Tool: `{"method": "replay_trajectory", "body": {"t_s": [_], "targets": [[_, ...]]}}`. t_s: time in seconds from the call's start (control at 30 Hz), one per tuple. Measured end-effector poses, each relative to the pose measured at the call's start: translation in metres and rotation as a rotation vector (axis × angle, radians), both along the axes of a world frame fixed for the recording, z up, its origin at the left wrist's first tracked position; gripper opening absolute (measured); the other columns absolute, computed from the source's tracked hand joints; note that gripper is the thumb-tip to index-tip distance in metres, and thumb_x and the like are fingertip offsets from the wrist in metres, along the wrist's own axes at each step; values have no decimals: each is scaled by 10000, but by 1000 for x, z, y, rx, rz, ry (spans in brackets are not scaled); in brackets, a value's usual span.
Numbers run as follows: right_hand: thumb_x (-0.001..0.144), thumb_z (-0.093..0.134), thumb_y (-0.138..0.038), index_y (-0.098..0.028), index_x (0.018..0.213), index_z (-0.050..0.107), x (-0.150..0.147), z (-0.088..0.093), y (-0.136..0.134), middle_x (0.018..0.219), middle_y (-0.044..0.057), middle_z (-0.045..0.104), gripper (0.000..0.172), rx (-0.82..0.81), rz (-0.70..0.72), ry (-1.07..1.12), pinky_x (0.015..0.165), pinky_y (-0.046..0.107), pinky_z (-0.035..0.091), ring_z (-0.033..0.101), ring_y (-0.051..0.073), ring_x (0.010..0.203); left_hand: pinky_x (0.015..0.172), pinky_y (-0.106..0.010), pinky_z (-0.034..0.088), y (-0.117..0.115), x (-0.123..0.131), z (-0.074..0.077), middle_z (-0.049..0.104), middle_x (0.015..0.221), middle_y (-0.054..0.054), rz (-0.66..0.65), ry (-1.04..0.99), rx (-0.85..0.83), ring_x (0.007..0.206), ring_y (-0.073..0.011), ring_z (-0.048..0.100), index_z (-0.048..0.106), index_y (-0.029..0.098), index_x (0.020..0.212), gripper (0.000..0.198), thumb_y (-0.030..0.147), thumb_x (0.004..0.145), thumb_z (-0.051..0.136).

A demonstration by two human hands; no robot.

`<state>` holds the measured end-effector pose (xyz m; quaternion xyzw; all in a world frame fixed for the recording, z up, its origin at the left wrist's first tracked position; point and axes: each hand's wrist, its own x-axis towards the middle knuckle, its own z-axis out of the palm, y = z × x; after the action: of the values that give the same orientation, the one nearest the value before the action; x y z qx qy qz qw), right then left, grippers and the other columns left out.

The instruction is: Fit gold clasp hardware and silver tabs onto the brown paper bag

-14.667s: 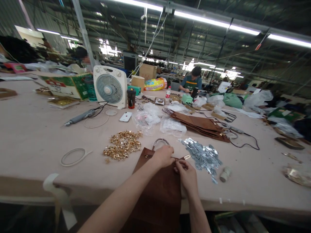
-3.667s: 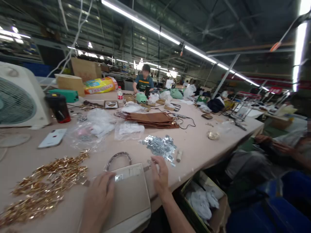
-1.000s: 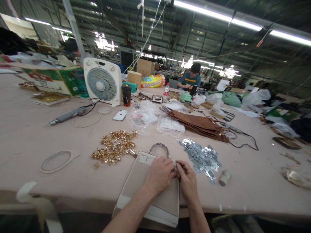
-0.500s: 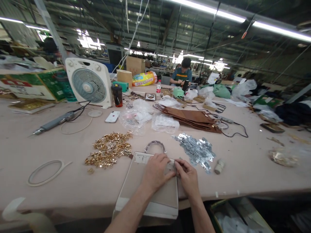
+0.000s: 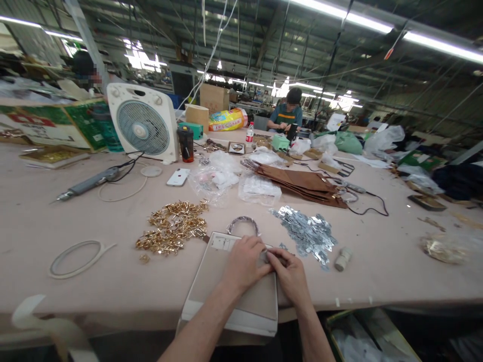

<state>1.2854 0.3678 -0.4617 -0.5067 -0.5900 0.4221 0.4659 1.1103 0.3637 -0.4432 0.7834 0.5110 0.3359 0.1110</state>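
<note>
Left hand [image 5: 244, 262] and right hand [image 5: 291, 275] pinched on top edge of flat bag [image 5: 221, 294]; likely light, limp, best held by rim.

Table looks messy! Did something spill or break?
Nothing looks broken. Gold fittings and silver plates lie in loose scattered heaps on the table, and the beige bag under the left hand and right hand hangs over its front edge.

Both hands, left hand [image 5: 244, 262] and right hand [image 5: 290, 274], pinch a small metal piece on the beige bag [image 5: 226, 289], just beside the silver plates [image 5: 307, 234].
</note>
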Motion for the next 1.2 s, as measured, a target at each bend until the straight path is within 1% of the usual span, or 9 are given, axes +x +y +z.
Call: {"method": "replay_trajectory", "body": {"t_s": [0.27, 0.47, 0.63, 0.73, 0.83, 0.93, 1.03, 1.13, 1.2], "targets": [[900, 733, -507, -233, 1028, 804, -2, -2, 3, 991, 75, 796, 310, 17, -4, -68, 815, 362, 589, 740, 271, 887, 971, -442, 502, 0, 0, 1, 683, 1209, -58, -1, -20, -11, 1138, -285, 581, 700, 253, 1125, 314, 315, 839, 813], [858, 763, -565, -197, 1018, 742, -3, -2, 7, 895, 70, 753, 401, -3, -56, -110, 645, 319, 552, 674, 219, 688, 966, -442, 501, 0, 0, 3, 693, 1190, -49, 12, -3, -15, 1124, -277, 591, 698, 249, 1102, 287, 297, 838, 799], [894, 719, -434, -208, 939, 749, -4, 4, 6, 941, 55, 711, 232, 95, -85, -166, 702, 301, 546, 657, 193, 739, 978, -454, 495, 0, 4, 5, 700, 1201, -54, 12, 6, 12, 1132, -288, 609, 702, 258, 1115, 306, 250, 824, 796], [911, 701, -397, -223, 1077, 732, -3, 7, -1, 1011, 48, 693, 243, 148, -131, -111, 704, 294, 545, 641, 175, 746, 987, -472, 497, 4, 6, 1, 699, 1228, -60, 1, 23, 42, 1152, -302, 617, 708, 259, 1116, 281, 254, 844, 778], [953, 669, -453, -226, 1179, 680, 5, 3, -8, 1025, 40, 687, 321, 155, -216, 62, 656, 285, 529, 600, 151, 687, 995, -494, 498, 13, 7, -6, 698, 1242, -65, -17, 46, 80, 1164, -318, 621, 712, 259, 1126, 270, 364, 883, 763], [999, 613, -497, -218, 1187, 669, 28, -5, -10, 962, 36, 686, 340, 215, -417, 128, 710, 300, 528, 611, 170, 747, 1013, -507, 493, 17, 8, -11, 703, 1243, -64, -29, 62, 101, 1166, -327, 622, 716, 266, 1135, 293, 419, 889, 756], [1005, 608, -499, -219, 1236, 650, 70, -8, -5, 1074, 62, 693, 365, 327, -605, 51, 852, 349, 538, 648, 214, 931, 1007, -501, 501, 15, 8, -10, 710, 1229, -54, -26, 67, 101, 1157, -328, 629, 725, 277, 1119, 279, 411, 878, 763], [1023, 557, -484, -213, 1267, 637, 120, -5, 9, 1134, 86, 675, 373, 393, -699, -207, 906, 387, 533, 640, 241, 1020, 989, -488, 512, 12, 8, -7, 717, 1220, -44, -14, 57, 101, 1137, -323, 638, 731, 283, 1112, 269, 396, 871, 767], [1025, 531, -462, -213, 1201, 674, 147, -2, 19, 1139, 96, 668, 337, 396, -684, -418, 960, 414, 519, 628, 257, 1067, 981, -484, 514, 12, 8, -5, 719, 1219, -37, -7, 49, 100, 1131, -319, 640, 733, 289, 1109, 261, 390, 871, 766]]}}
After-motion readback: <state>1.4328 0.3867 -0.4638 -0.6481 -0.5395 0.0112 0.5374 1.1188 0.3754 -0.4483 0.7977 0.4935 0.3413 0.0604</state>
